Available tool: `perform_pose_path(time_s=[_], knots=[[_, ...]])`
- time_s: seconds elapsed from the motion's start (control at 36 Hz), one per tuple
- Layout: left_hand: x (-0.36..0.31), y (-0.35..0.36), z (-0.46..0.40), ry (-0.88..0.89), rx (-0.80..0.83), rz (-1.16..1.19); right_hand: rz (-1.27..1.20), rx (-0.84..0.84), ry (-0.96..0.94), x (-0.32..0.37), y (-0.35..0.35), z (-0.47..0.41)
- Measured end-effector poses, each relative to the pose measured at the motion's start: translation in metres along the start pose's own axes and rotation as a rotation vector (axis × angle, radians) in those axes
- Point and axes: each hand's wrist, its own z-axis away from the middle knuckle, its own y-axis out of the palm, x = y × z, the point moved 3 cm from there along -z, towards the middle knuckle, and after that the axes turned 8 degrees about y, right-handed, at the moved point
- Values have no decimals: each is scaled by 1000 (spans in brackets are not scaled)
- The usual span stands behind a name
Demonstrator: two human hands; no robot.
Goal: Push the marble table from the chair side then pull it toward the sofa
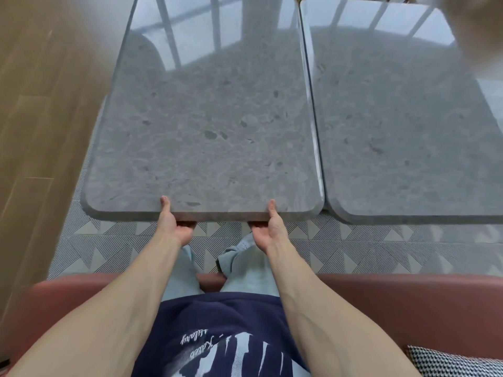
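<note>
Both hands' grip (223, 224) on marble table (204, 118) edge

The marble table (204, 126), a glossy grey speckled slab with rounded corners and a thick edge, stands level on the patterned rug, its right edge just beside a 2nd matching slab, its near edge facing the red sofa (381, 300).

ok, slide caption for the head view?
Seated on the sofa, both hands grip the marble table near edge.
</note>
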Motion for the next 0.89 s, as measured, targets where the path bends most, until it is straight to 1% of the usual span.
perform_pose_path(time_s=[0.89], knots=[[7, -9, 0, -9, 45, 3, -14, -23, -3, 4, -12, 7]])
